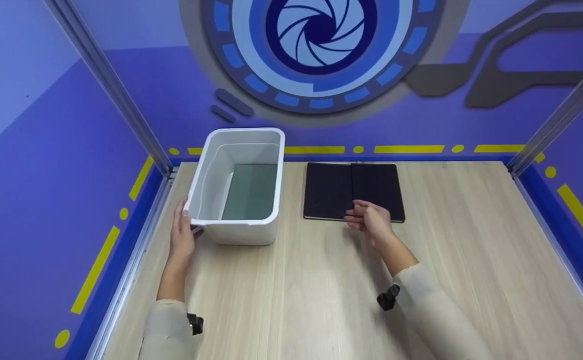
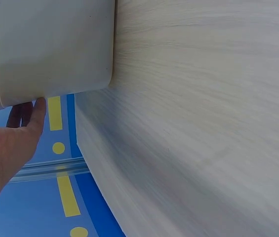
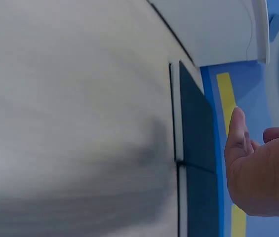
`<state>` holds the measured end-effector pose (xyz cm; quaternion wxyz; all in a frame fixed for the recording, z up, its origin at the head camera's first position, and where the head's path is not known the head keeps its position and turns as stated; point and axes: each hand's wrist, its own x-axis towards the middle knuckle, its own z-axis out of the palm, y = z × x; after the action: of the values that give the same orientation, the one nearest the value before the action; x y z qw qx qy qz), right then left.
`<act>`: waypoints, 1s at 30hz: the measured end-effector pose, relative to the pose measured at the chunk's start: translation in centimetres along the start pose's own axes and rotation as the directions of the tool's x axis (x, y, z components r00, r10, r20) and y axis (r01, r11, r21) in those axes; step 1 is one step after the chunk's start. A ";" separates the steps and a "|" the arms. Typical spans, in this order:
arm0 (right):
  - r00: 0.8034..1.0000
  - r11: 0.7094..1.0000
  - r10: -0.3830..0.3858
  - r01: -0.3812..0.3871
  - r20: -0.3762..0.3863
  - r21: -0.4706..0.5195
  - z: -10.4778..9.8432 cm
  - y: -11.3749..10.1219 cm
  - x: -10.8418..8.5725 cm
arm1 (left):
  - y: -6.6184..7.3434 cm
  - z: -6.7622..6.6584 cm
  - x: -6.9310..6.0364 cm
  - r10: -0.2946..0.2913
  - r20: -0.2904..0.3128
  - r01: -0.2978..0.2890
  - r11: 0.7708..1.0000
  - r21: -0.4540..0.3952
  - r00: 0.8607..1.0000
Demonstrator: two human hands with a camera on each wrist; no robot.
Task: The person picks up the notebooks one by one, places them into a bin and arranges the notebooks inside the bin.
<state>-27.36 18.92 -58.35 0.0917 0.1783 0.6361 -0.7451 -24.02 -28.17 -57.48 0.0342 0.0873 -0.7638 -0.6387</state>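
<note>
A white plastic bin [image 1: 241, 233] stands at the back left of the table, a flat dark green item [image 1: 251, 192] lying on its bottom. My left hand [image 1: 182, 235] rests against the bin's near left corner with fairly straight fingers; in the left wrist view the left hand [image 2: 16, 143] touches the bin wall [image 2: 50, 49]. Right of the bin lies a black book-like item [image 1: 327, 190] with a line down its middle. My right hand [image 1: 374, 222] is above its near edge, holding nothing, fingers loosely bent. The right wrist view shows the right hand [image 3: 262, 170] beside the dark item [image 3: 197, 123].
The wooden table [image 1: 316, 290] meets a blue and purple back wall [image 1: 151, 90] with yellow dashes. Metal posts rise at the table's back left and back right corners. Side panels stand left and right.
</note>
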 end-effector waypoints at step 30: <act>0.985 0.990 0.105 -0.117 -0.139 -0.083 -11.1 2.6 -0.5 | 0.1 0.1 -0.2 -0.003 -0.011 0.003 1.000 -0.006 1.000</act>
<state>-24.29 29.26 -61.95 0.0981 0.2591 0.6631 -0.6954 -23.88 -28.06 -57.37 0.0377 0.0920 -0.7614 -0.6407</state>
